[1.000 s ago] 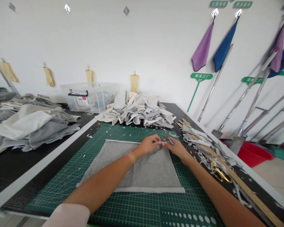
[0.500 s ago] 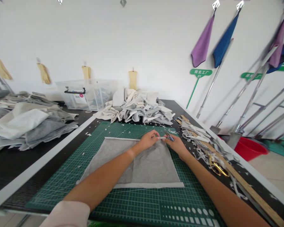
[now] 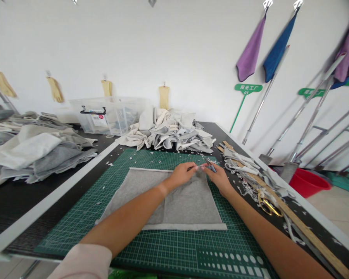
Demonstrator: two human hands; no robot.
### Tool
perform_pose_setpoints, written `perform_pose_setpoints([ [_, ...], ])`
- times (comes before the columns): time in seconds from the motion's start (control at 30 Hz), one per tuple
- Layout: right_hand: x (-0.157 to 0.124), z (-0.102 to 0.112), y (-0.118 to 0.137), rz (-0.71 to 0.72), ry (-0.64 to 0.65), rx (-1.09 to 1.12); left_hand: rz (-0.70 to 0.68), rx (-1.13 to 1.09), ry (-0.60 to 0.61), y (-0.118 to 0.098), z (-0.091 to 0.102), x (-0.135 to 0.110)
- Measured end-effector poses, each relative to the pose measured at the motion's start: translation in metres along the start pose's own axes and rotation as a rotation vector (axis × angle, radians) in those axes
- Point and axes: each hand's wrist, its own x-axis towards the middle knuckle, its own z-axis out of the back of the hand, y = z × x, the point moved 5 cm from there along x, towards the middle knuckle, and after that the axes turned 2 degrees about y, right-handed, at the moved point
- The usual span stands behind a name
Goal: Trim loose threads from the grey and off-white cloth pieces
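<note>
A grey cloth [image 3: 189, 205] lies spread on the green cutting mat [image 3: 151, 248] atop the worktop [image 3: 23, 205]. Near its far right corner, the left hand [image 3: 184, 173] pinches the edge, while the right hand [image 3: 219, 178], closed around a small metal tool [image 3: 211, 165], touches the same edge. Beyond sits a crumpled cloth heap [image 3: 174, 131].

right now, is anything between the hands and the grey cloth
Nothing visible: the left hand pinches the far edge of the cloth, and the right hand, with a small tool in it, is at that edge too.
</note>
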Motion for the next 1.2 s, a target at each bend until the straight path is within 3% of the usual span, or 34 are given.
perform_pose_setpoints([
  [0.23,-0.002,-0.005,0.001,-0.002,0.09,0.045,-0.005,-0.055,-0.037,-0.004,0.003,-0.002],
  [0.4,-0.001,-0.001,0.001,0.007,0.04,0.017,-0.035,-0.055,-0.045,-0.004,0.003,0.001],
  [0.7,-0.001,-0.006,0.008,0.161,0.088,-0.212,0.047,-0.153,-0.042,0.007,0.0,0.001],
  [0.93,-0.001,-0.001,0.011,0.162,-0.007,-0.291,0.05,-0.184,-0.035,0.012,-0.003,0.003],
  [1.2,-0.005,-0.003,0.016,0.206,-0.008,-0.359,0.018,-0.163,-0.011,0.0,-0.001,0.0],
])
